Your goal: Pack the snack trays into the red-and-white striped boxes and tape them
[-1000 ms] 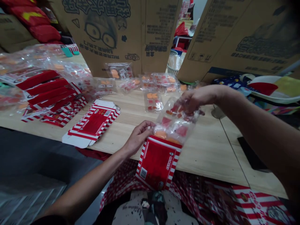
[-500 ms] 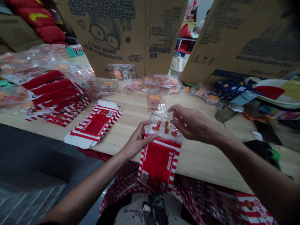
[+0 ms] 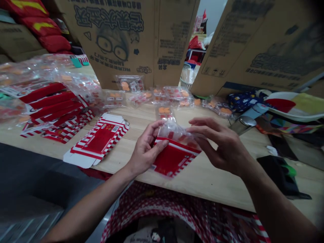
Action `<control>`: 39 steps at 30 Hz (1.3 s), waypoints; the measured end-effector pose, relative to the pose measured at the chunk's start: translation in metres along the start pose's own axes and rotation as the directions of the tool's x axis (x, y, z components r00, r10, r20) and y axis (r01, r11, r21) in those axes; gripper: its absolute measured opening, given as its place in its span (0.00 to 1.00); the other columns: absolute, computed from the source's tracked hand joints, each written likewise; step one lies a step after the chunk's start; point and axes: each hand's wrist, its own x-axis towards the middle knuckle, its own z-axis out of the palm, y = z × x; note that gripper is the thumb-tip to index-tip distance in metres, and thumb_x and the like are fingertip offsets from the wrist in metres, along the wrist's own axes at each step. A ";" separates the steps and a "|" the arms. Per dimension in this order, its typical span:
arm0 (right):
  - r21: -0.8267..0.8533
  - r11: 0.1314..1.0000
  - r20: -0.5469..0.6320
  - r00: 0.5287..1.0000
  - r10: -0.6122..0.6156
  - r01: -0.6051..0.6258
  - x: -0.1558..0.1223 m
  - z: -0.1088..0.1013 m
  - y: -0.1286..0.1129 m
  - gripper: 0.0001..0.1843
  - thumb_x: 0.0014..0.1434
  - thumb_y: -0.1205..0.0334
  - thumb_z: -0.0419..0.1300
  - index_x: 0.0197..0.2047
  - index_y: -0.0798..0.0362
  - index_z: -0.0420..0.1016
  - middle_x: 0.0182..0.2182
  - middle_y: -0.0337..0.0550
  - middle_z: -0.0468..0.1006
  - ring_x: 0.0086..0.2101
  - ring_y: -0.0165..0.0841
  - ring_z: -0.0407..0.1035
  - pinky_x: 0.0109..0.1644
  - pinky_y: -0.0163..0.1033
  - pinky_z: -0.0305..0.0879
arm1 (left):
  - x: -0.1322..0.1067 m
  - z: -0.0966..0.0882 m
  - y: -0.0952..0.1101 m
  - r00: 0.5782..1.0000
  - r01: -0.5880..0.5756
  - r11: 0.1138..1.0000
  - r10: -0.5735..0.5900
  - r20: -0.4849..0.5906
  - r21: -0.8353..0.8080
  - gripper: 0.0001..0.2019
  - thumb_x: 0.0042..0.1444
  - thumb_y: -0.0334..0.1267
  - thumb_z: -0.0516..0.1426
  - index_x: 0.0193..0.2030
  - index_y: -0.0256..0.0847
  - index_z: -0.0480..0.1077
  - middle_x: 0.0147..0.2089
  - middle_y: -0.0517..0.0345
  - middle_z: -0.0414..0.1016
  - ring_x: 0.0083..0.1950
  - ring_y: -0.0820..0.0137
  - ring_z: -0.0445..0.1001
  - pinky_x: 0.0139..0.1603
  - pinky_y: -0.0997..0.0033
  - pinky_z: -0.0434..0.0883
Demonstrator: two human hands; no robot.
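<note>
At the worktop's near edge, centre: a red-and-white striped carton [image 3: 173, 159] lies tilted over the worktop [image 3: 217, 182], its open mouth facing 12 o'clock.
Clear pack: a clear pack [image 3: 177, 132] with orange and red pieces sits in the carton's mouth, its top part still outside.
Left hand: the left hand [image 3: 146, 148] is closed on the carton's 9 o'clock edge, thumb on the red top face, fingers underneath.
Right hand: the right hand [image 3: 224, 145] is half open, fingers spread, fingertips on the pack's 3 o'clock end; a firm grip cannot be made out.
Flat carton: 1 unfolded flat carton [image 3: 97, 140] lies at 9 o'clock of the held carton, well apart from it.
Carton stack: overlapping flat cartons [image 3: 53, 104] are fanned out at 10 o'clock.
Loose packs: more clear packs [image 3: 164, 92] form a row at 12 o'clock.
Cardboard boxes: 2 big cardboard boxes [image 3: 121, 37] stand behind that row.
</note>
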 end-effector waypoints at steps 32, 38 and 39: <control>-0.516 0.843 -0.163 0.983 0.080 -0.154 -0.055 0.061 -0.022 0.27 0.60 0.71 0.60 0.61 0.49 0.63 0.65 0.63 0.61 0.58 0.55 0.65 0.59 0.63 0.59 | 0.001 0.021 -0.028 0.911 -0.073 0.994 0.100 -0.399 0.083 0.14 0.61 0.36 0.60 0.51 0.45 0.61 0.31 0.65 0.65 0.28 0.75 0.66 0.29 0.77 0.64; -0.304 0.910 -0.121 0.959 0.257 -0.282 -0.041 0.060 -0.020 0.15 0.63 0.70 0.56 0.53 0.54 0.69 0.52 0.61 0.71 0.54 0.54 0.68 0.52 0.61 0.66 | 0.003 0.021 -0.034 0.881 -0.092 0.996 0.086 -0.466 0.010 0.14 0.59 0.32 0.60 0.47 0.45 0.59 0.32 0.66 0.64 0.30 0.77 0.65 0.31 0.79 0.64; -0.206 0.931 -0.159 0.949 0.272 -0.301 -0.043 0.062 -0.019 0.15 0.63 0.70 0.55 0.53 0.53 0.70 0.52 0.58 0.72 0.54 0.52 0.69 0.53 0.60 0.67 | 0.003 0.022 -0.036 0.863 -0.105 0.994 0.096 -0.495 0.011 0.13 0.59 0.32 0.61 0.44 0.45 0.59 0.33 0.66 0.63 0.30 0.77 0.64 0.32 0.80 0.65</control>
